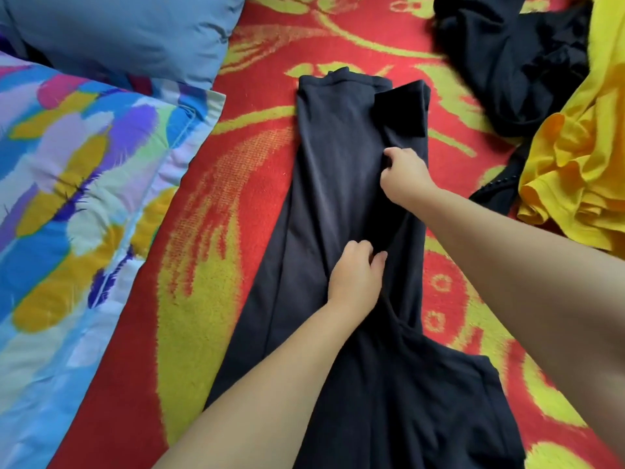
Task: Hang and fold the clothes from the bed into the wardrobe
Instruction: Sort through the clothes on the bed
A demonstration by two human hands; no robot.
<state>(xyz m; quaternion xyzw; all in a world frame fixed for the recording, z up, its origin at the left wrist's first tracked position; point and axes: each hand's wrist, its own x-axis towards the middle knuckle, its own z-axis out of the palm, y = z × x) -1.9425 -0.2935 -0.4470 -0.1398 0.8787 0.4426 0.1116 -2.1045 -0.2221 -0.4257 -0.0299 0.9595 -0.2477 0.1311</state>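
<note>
Far out to the left of both hands lie a multicoloured feather-print pillow [84, 204] and, beyond it, a plain blue pillow [128, 32], both on the bed's red and yellow blanket [209, 248]. Down the middle of the bed stretches a dark navy garment [338, 170], laid out long and partly folded over itself along its right side. The left hand [355, 279] rests on the middle of it, fingers curled and pinching a ridge of the cloth. Just beyond and a little to the right, the right hand [402, 177] grips a fold of the same garment, knuckles bent. Further right of the right hand sits a crumpled black heap of clothes [514, 62], and past that a bunched yellow garment [575, 157] at the bed's edge.
</note>
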